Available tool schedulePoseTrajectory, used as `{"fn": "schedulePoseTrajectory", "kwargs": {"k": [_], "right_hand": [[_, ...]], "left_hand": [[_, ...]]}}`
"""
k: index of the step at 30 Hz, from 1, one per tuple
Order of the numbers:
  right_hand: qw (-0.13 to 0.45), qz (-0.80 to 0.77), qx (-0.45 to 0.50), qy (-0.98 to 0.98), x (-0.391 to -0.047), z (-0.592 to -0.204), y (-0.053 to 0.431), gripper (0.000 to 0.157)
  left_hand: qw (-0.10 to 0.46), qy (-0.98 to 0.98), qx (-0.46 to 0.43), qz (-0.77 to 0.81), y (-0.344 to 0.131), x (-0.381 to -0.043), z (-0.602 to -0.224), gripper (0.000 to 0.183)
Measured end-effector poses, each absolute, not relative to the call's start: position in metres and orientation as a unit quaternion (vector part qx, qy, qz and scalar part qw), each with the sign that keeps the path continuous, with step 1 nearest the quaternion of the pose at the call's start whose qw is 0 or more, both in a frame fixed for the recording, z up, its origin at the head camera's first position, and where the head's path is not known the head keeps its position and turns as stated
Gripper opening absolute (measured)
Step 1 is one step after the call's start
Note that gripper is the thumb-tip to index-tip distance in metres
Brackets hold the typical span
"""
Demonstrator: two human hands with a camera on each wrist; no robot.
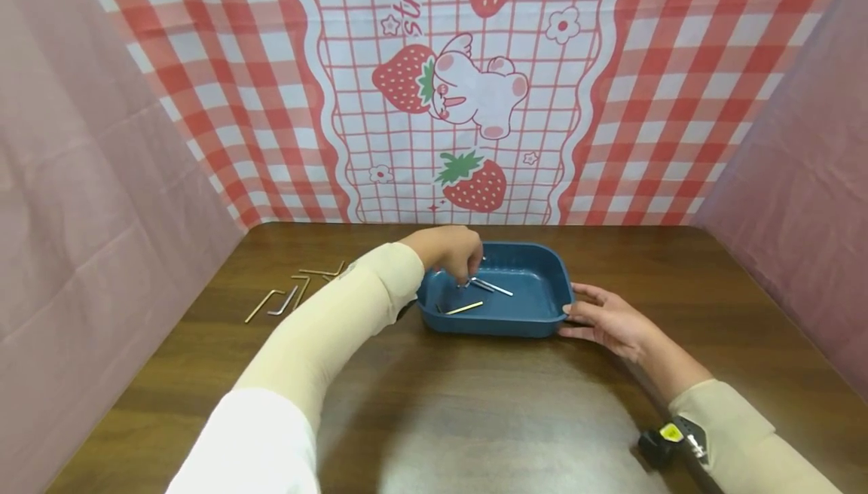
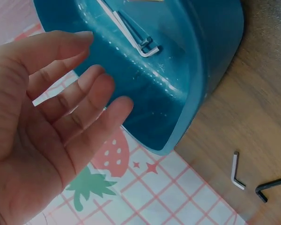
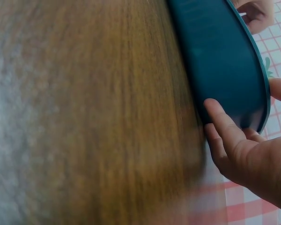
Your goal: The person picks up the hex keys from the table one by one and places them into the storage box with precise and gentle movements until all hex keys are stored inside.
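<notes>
A blue tray point(image 1: 505, 326) sits on the table, holding silver hex keys point(image 1: 498, 288) and a gold hex key point(image 1: 465, 308). My left hand point(image 1: 456, 249) hovers over the tray's left part. In the left wrist view, its fingers are loosely bent with nothing between them, above a silver hex key point(image 2: 126, 33) and a darker one beside it. My right hand point(image 1: 610, 322) grips the tray's right end, thumb at the rim and fingers against the outer wall point(image 3: 225, 61). Inside the tray, whatever lies under my left hand is hidden in the head view.
Left of the tray, several hex keys lie loose on the table, among them a gold one point(image 1: 263, 306) and a silver one point(image 1: 285, 301). My left sleeve covers part of that group; a black hex key point(image 2: 274, 183) shows there. A strawberry-patterned cloth point(image 1: 475, 87) hangs behind.
</notes>
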State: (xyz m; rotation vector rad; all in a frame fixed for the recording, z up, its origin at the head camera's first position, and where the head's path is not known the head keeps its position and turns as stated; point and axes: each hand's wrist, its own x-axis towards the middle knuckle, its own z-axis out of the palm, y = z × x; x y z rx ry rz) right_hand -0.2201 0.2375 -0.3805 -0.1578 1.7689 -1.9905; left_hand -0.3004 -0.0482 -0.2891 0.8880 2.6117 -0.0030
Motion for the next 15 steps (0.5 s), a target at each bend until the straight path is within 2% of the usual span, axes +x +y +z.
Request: {"fn": "schedulePoseTrajectory", "kwargs": {"k": [6,15], "right_hand": [[0.234,-0.720,-0.057,0.651,-0.219,-0.380,0.237,0.078],[0.229,-0.724,-0.059,0.648,-0.219,-0.382,0.236,0.076]], "left_hand": [[0.106,0.930,0.347,-0.059,-0.056,-0.290,-0.292,0.018],[0.044,0.923,0.383,-0.004,-0.079,-0.280,-0.298,0.027]]}}
